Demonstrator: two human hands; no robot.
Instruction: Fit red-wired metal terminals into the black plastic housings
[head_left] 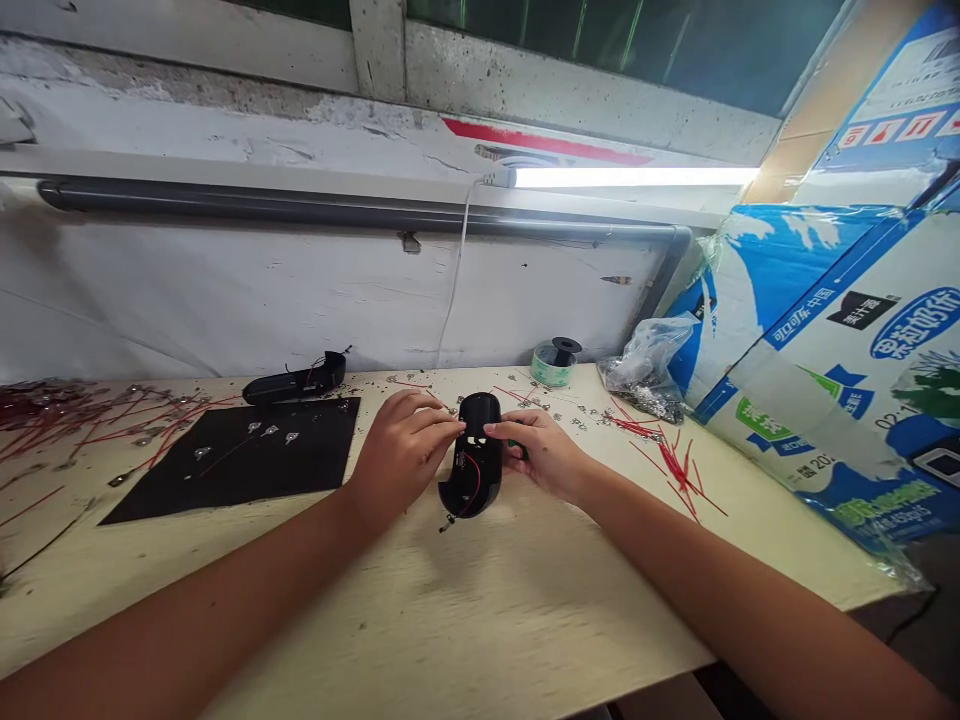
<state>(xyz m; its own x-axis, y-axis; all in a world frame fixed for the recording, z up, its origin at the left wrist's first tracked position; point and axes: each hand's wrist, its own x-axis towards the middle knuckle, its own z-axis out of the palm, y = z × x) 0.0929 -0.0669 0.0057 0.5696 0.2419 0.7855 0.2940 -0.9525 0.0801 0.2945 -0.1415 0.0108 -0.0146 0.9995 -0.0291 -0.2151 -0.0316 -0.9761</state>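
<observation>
Both hands hold a black plastic shell (pixel 476 462), shaped like a mouse casing, a little above the pale wooden table (pixel 465 610). My left hand (pixel 401 452) grips its left side with the fingers curled and the fingertips at its top opening. My right hand (pixel 541 452) pinches the right side, thumb on the upper rim. A thin red wire and a small metal tip hang from the shell's lower end.
A black mat (pixel 247 455) with small metal parts lies to the left, another black shell (pixel 296 382) behind it. Red wires (pixel 675 465) are scattered left and right. A tape roll (pixel 553 362), a plastic bag (pixel 646 372) and blue-white cartons (pixel 832 370) stand on the right.
</observation>
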